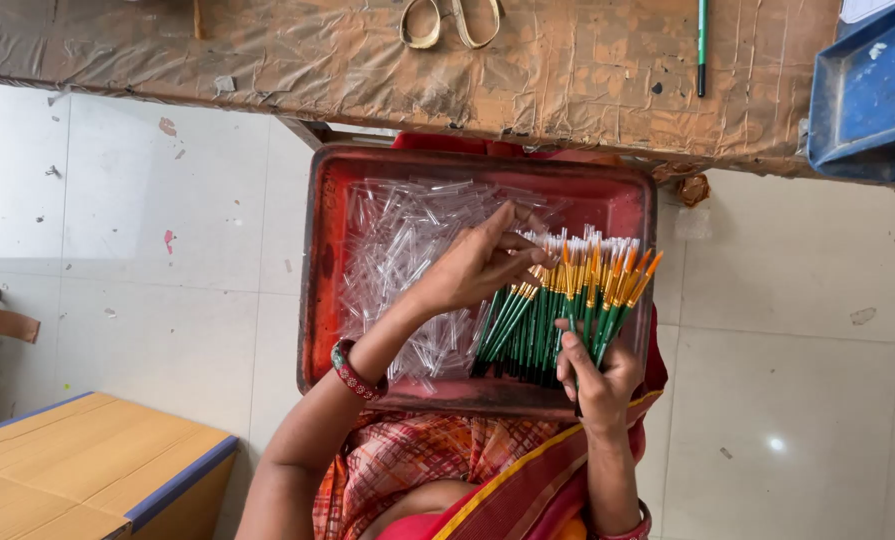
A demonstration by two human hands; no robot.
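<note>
Left hand (482,265): fingers pinched over clear plastic tube caps (397,240) in red tray (312,260)
Right hand (599,375): closed round green-handled paintbrush bundle (557,310)
Risk: loosened grip could spill brushes among caps

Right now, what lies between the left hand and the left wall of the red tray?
In the head view, only a heap of clear plastic tubes lies between the left hand and the left wall of the red tray.
</note>
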